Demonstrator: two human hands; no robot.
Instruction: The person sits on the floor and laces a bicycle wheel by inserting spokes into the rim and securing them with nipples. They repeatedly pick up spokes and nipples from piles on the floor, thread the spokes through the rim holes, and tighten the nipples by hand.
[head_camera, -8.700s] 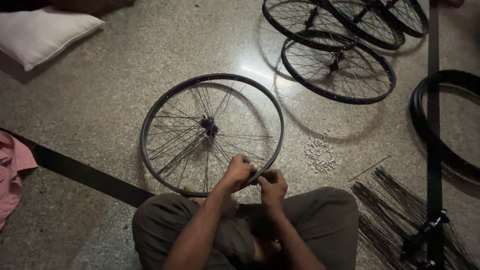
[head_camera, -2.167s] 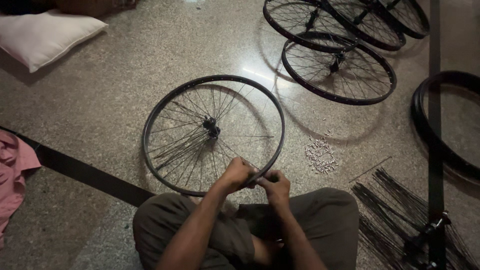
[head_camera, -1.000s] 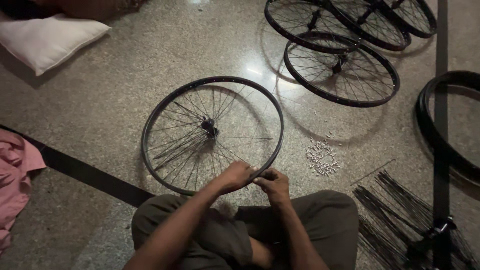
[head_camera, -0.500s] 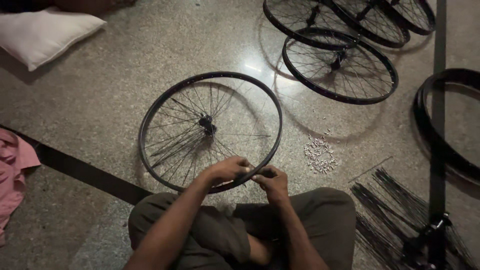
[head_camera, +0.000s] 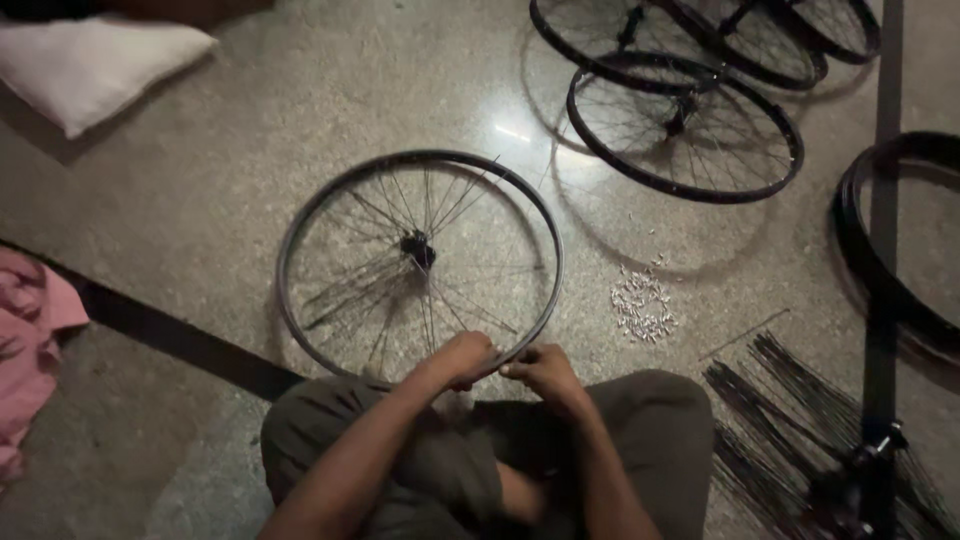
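Grip: left hand and right hand both pinched on near edge of wheel rim.
Rim: flat on floor, just beyond knees.
Hub: centre, spokes loose.
Nipples: small pile, right of rim.
Spare spokes: bundle, far right.

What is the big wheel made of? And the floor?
Wheel: looks like metal, a dark rim with a dull sheen and thin wiry spokes. Floor: seems polished speckled stone, as it mirrors a bright light spot. Both hands touch the rim.
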